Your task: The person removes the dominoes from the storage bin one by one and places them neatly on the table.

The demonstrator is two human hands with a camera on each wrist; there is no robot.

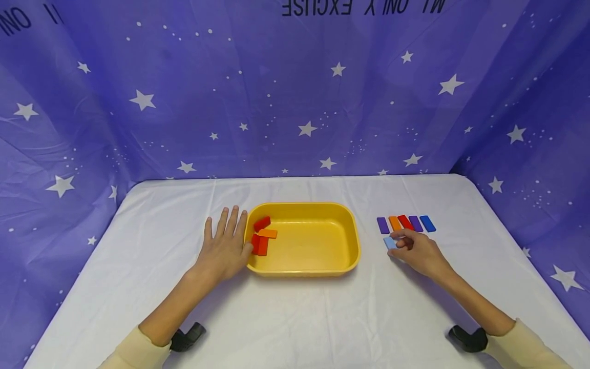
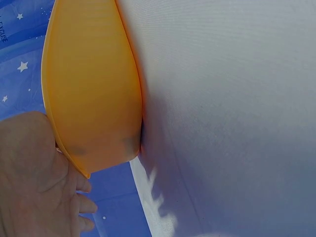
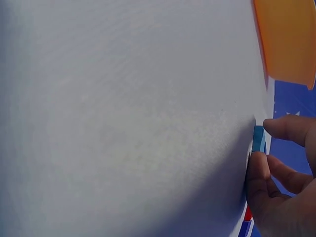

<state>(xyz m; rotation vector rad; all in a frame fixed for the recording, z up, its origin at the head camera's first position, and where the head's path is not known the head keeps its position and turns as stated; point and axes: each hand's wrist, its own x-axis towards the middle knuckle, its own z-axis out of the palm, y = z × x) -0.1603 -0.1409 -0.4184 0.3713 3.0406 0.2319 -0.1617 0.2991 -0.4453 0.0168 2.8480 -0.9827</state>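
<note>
A light blue block (image 1: pixel 390 243) lies on the white table in front of a row of coloured blocks. Thumb and fingertips of my right hand (image 1: pixel 419 252) pinch its edges; the right wrist view shows the same blue block (image 3: pixel 258 138) between them. My left hand (image 1: pixel 224 252), fingers spread and straight, rests against the left end of a yellow basin (image 1: pixel 313 273), its thumb at the rim. Inside the basin's left end lie red blocks (image 1: pixel 262 246) and an orange block (image 1: pixel 268 233). In the left wrist view, the left palm (image 2: pixel 29 182) touches the basin's rim.
Behind the light blue block stands the row: a purple block (image 1: pixel 382 225), an orange one, a red one, another purple one and a dark blue block (image 1: pixel 427 223). A purple star-patterned curtain (image 1: pixel 276 102) closes off the table's back and sides.
</note>
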